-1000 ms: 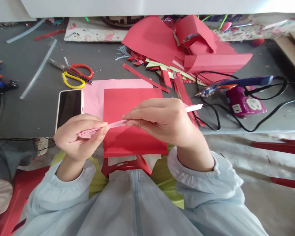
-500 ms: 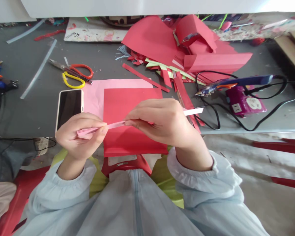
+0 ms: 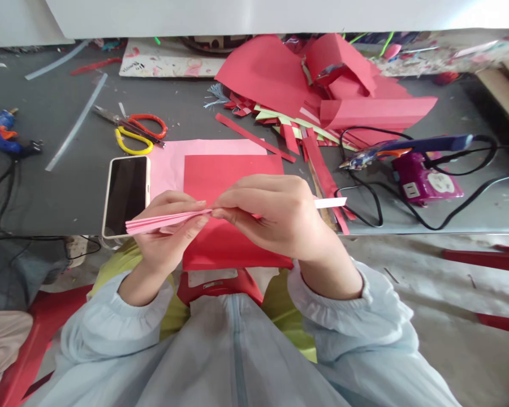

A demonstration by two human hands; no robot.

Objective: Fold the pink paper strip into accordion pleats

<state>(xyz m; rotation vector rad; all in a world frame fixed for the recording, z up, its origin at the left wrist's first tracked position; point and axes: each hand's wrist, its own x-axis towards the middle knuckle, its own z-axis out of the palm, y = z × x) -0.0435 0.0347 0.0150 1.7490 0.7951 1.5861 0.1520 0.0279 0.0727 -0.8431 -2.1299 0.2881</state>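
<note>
My left hand (image 3: 169, 232) is closed in a pinch on a narrow pink paper strip folded into several layers (image 3: 161, 221); its layered end points left. The fingertips of my right hand (image 3: 275, 212) pinch the strip's other end, almost touching my left fingertips. A white strip end (image 3: 331, 202) sticks out behind my right hand; whether it belongs to the pink strip is hidden by the hand. Below both hands lies a red paper sheet (image 3: 233, 167), partly over a pink sheet (image 3: 165, 161), its near edge hanging past the table.
A phone (image 3: 125, 195) and scissors (image 3: 129, 130) lie at left. Red paper scraps (image 3: 271, 79) are heaped at the back. On the right sit a blue glue gun (image 3: 424, 146), a purple power adapter (image 3: 424, 183) and looped black cord. Another glue gun (image 3: 2, 133) is far left.
My left hand has moved right, up against my right fingertips, and the exposed strip between them has shortened. More of the folded layers shows above my left hand. The view has shifted slightly.
</note>
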